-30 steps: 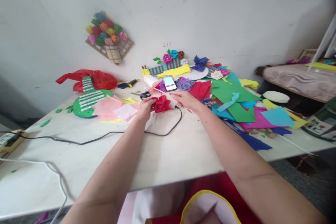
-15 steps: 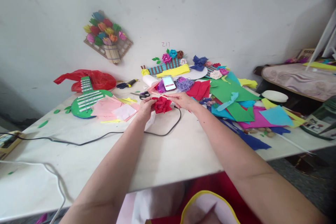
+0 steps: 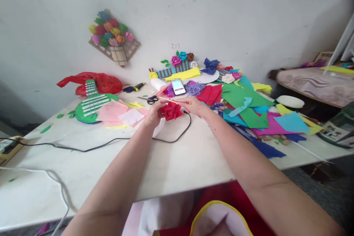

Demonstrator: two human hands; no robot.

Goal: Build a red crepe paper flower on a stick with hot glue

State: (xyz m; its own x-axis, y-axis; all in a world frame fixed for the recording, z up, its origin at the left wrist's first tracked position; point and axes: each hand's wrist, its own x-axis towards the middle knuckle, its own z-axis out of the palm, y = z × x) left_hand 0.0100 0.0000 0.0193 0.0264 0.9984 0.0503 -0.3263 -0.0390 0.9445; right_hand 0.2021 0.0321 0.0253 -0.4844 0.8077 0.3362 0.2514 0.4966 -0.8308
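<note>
Over the middle of the white table, my left hand (image 3: 155, 113) is closed on the left edge of a red paper flower (image 3: 172, 111). My right hand (image 3: 193, 105) pinches a thin, pale wooden stick (image 3: 167, 99), which reaches left above the flower. Whether the stick touches the petals I cannot tell. Black-handled scissors (image 3: 152, 100) lie just behind my left hand. A phone (image 3: 178, 87) with a lit screen leans behind the flower, beside a tangle of purple yarn (image 3: 195, 88).
To the left lies a green guitar-shaped craft (image 3: 95, 112) by pink paper sheets (image 3: 113, 111) and a red plastic bag (image 3: 107, 83). Coloured paper, including a green sheet (image 3: 243, 96), covers the right side. A black cable (image 3: 110, 142) crosses the table. Pliers (image 3: 134, 87) lie at the back.
The red flower has turned slightly in my left hand, and its petals show more openly. The stick in my right hand has tilted a little. Other things stay put.
</note>
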